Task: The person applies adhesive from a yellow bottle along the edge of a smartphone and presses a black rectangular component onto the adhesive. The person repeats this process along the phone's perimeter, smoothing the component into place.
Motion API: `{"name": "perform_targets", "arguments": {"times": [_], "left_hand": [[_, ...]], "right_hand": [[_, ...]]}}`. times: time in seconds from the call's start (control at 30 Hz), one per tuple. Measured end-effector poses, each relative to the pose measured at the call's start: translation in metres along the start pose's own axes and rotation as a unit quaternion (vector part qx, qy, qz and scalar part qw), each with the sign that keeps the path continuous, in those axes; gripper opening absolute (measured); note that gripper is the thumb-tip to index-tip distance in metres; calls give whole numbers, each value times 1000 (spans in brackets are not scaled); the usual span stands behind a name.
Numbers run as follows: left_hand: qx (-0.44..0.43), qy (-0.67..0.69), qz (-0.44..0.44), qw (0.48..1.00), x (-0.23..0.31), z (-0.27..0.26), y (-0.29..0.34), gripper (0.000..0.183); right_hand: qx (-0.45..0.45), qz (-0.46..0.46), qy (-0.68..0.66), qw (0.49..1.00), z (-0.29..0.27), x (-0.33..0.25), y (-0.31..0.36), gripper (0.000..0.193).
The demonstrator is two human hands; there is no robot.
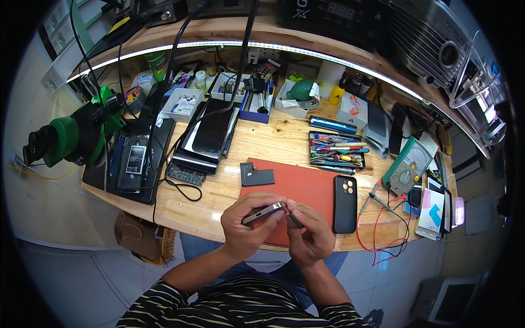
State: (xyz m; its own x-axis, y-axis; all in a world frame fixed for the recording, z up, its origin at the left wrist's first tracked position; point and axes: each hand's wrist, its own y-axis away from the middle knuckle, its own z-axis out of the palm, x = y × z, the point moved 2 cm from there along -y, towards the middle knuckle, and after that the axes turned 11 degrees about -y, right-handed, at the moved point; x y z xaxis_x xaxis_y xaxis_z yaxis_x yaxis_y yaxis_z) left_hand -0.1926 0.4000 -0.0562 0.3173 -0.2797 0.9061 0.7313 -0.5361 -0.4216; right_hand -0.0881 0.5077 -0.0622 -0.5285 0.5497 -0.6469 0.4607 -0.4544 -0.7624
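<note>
My left hand (243, 227) is closed round a smartphone (263, 213), whose metal side edge faces up. My right hand (310, 232) pinches a thin dark piece (295, 221) close to the phone's end; its kind is hard to make out. The fingertips of both hands nearly meet there. Both hands are over the near part of a red mat (298, 177). A black L-shaped phone battery (257, 174) lies at the mat's far left corner. To the right of my hands a black phone case (345, 205) lies with its camera cutouts up.
Beyond the mat sits a tray of screwdrivers and tweezers (338, 151). A multimeter (407, 169) with red and black leads stands on the right. On the left are stacked phones and tablets (210, 131), a cable (191, 191) and a green microscope (68, 134). A shelf (322, 39) overhangs the back.
</note>
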Motion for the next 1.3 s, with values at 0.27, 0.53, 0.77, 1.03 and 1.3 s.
{"name": "perform_targets", "arguments": {"times": [0.27, 0.53, 0.77, 1.03, 1.3], "left_hand": [[-3, 14, 1, 1000, -1, -2, 0, 26], [-19, 11, 5, 1000, -3, -4, -1, 24], [-41, 23, 2, 999, -5, -5, -2, 23], [-56, 25, 14, 998, -9, -9, -6, 23], [-97, -140, -3, 985, 2, -18, -13, 27]], "right_hand": [[-2, -27, 37, 999, 4, -4, -6, 23], [-8, -31, 31, 999, 3, -4, -6, 22], [-16, -25, 36, 999, 0, -6, -7, 28], [-6, -21, 8, 1000, 0, -2, -11, 26], [-75, 42, 81, 993, -5, -11, -20, 31]]}}
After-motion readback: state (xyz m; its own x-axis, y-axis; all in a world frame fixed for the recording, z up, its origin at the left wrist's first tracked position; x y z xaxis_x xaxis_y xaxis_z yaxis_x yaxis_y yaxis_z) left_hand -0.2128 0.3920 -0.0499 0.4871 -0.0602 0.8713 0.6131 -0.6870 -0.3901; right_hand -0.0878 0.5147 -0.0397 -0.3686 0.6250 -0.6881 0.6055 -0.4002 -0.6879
